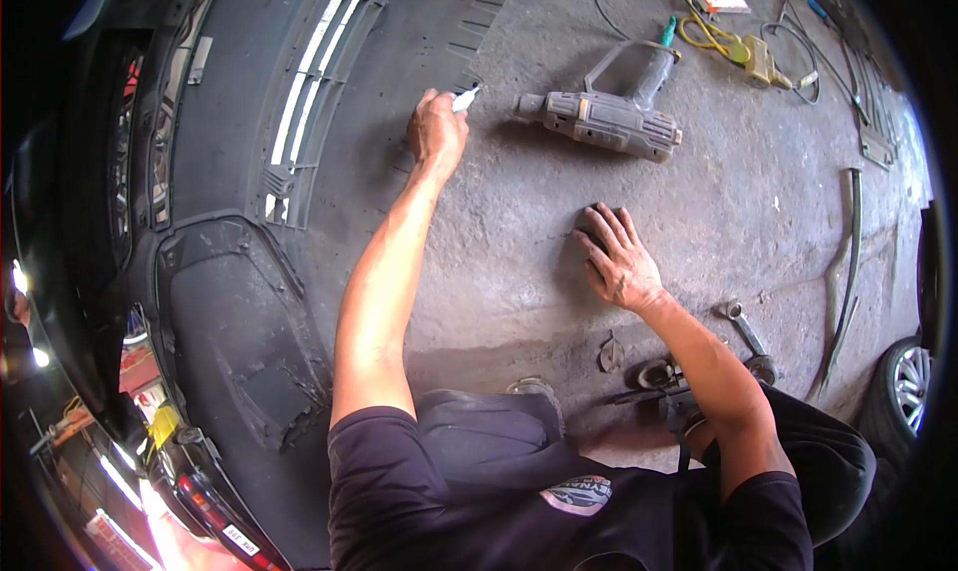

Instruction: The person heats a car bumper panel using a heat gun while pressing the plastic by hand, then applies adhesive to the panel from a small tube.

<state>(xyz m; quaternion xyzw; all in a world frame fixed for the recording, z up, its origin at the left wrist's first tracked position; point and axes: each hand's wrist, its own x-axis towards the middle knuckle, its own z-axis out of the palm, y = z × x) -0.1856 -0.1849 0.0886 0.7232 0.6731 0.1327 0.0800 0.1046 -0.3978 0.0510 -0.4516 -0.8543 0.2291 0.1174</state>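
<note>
My left hand [437, 130] is closed around a white marker [464, 100] with a dark tip. The tip points at the slotted edge of a large dark plastic car bumper [399, 42], which fills the left side of the view. Whether it touches the plastic I cannot tell. Fingers spread, my right hand [621, 260] rests on the concrete floor [509, 262] and holds nothing. Beyond it a dusty grey heat gun [609, 122] lies on its side, its nozzle towards my left hand.
A yellow extension socket [760, 60] and cables lie at the upper right, near a red and white box [723, 1]. Right of me are a metal rod with a ring end [748, 336], a dark strip [850, 232] and a wheel [906, 386].
</note>
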